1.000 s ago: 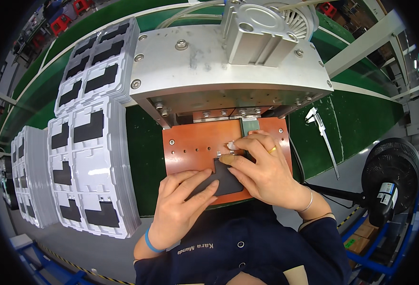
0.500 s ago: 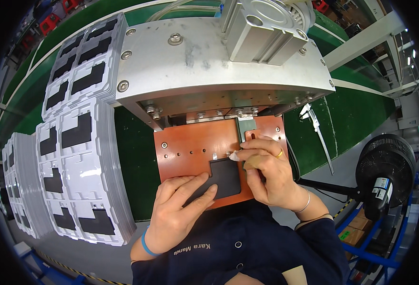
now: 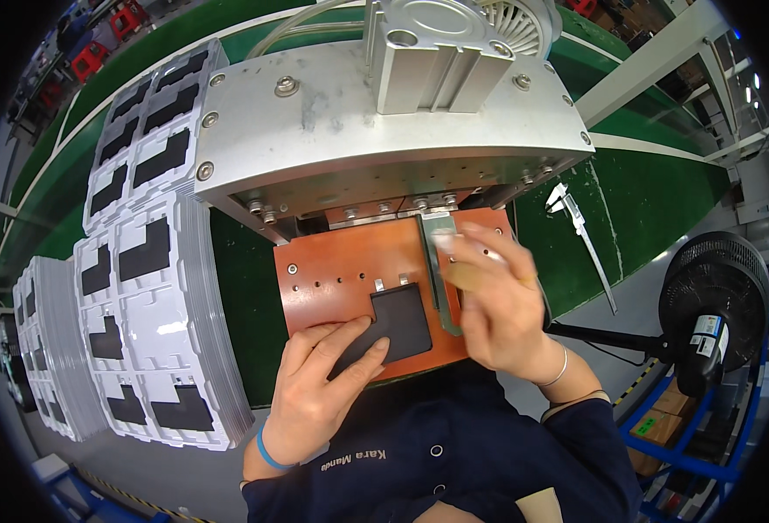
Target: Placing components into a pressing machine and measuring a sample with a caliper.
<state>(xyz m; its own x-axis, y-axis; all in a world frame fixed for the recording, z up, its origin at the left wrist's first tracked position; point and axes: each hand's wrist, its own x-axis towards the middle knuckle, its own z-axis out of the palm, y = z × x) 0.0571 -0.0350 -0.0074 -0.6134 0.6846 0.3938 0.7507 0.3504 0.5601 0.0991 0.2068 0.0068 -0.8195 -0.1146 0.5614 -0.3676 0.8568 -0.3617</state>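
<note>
A black L-shaped battery cell (image 3: 402,322) with two short silver tabs (image 3: 391,283) lies on the orange plate (image 3: 323,257) of a press. My left hand (image 3: 319,375) grips its left part, thumb on top and fingers along the inner corner. My right hand (image 3: 498,296) is over the plate's right side, above a green strip (image 3: 430,261) set into it. Motion smears its fingers. Something small and whitish shows at the fingertips, and I cannot make out what it is.
The press's silver metal body (image 3: 332,122) stands just beyond the plate. At left are stacks of white trays (image 3: 153,322) carrying black L-shaped cells. A caliper (image 3: 583,235) rests on the green table to the right, near a black fan (image 3: 711,296).
My right hand has moved away from the cell's tabs, up and right over the green strip. My left hand stays on the cell. The whole view has shifted slightly.
</note>
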